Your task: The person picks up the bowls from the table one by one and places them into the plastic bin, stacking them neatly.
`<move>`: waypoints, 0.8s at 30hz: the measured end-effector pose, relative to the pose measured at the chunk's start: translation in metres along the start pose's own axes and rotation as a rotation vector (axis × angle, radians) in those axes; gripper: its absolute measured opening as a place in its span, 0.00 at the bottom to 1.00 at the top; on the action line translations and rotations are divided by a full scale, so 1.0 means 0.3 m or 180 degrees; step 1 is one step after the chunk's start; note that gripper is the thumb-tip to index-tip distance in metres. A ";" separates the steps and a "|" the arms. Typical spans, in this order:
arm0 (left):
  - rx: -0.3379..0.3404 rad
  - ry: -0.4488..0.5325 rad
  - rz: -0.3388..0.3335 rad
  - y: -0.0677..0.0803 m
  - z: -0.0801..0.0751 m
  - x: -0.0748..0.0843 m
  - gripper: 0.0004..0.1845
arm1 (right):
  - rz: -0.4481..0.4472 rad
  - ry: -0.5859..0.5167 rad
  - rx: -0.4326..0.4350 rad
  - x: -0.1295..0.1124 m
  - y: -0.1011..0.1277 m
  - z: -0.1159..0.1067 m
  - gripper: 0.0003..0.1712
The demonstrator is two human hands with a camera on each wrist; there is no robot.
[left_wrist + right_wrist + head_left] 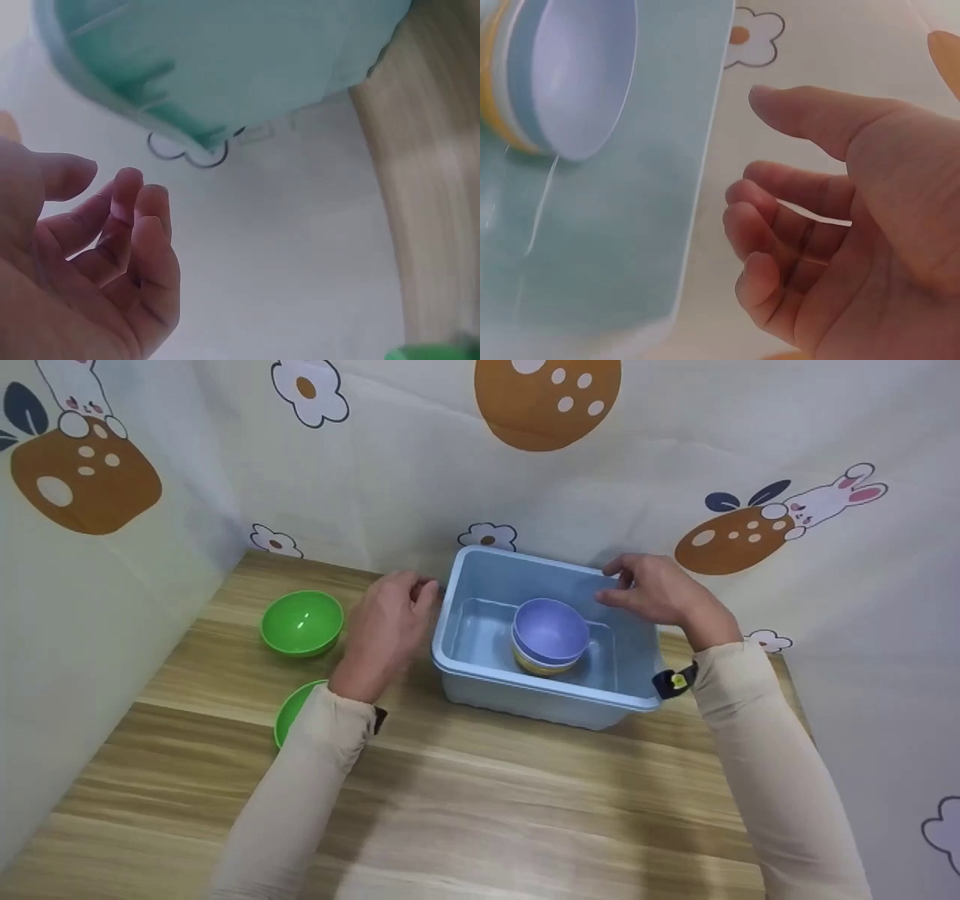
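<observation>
Readable text: none | labels, brands, numbers: none on light blue plastic bin [480, 679], stacked bowls [550, 636] inside it, green bowls [301, 622] left of bin | backdrop cloth [420, 472] behind bin: pictures only, no lettering

Count on the counter [480, 802]: one light blue plastic bin [480, 675]. Inside it, one stack of nested bowls [550, 637]; the purple top bowl is plain, with blue and yellow rims showing beneath it, so at least three, exact number not certain. Green bowls outside the bin: two, one in full view [301, 622], one partly hidden by a sleeve [291, 714]. Hands in view: two.
</observation>
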State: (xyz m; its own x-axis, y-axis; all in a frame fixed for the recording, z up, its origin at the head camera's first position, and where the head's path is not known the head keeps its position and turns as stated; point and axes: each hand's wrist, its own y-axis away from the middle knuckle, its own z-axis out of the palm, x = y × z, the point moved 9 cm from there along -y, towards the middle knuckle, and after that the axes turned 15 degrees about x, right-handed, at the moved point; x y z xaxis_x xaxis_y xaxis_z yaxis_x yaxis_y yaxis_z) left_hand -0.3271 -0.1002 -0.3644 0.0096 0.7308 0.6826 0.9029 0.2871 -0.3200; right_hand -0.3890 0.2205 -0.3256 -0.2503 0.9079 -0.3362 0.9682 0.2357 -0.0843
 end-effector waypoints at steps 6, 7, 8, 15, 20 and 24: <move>0.0206 0.0021 0.0148 0.006 -0.082 -0.007 0.20 | 0.0300 -0.0042 0.0195 0.106 0.049 -0.041 0.30; 0.0230 0.0012 0.0166 0.009 -0.094 -0.010 0.20 | 0.0328 -0.0049 0.0242 0.122 0.055 -0.044 0.30; 0.0251 0.0002 0.0185 0.012 -0.104 -0.013 0.20 | 0.0354 -0.0058 0.0282 0.137 0.062 -0.046 0.30; 0.0237 -0.0072 0.0270 0.059 -0.158 -0.020 0.22 | 0.0583 0.0032 0.0331 0.229 0.111 -0.013 0.33; 0.0264 -0.0107 0.0301 0.093 -0.195 -0.045 0.24 | 0.0592 0.0055 0.0267 0.263 0.132 0.044 0.34; 0.0293 -0.0062 0.0310 0.114 -0.214 -0.071 0.24 | 0.0507 0.0023 0.0307 0.281 0.144 0.076 0.33</move>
State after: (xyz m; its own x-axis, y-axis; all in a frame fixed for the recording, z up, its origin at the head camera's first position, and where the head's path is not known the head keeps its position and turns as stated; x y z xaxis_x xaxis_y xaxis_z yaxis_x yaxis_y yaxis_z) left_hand -0.2689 -0.1459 -0.3477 0.0861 0.7697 0.6326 0.8547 0.2692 -0.4439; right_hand -0.3683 0.2994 -0.3791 -0.0935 0.9336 -0.3458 0.9912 0.0547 -0.1203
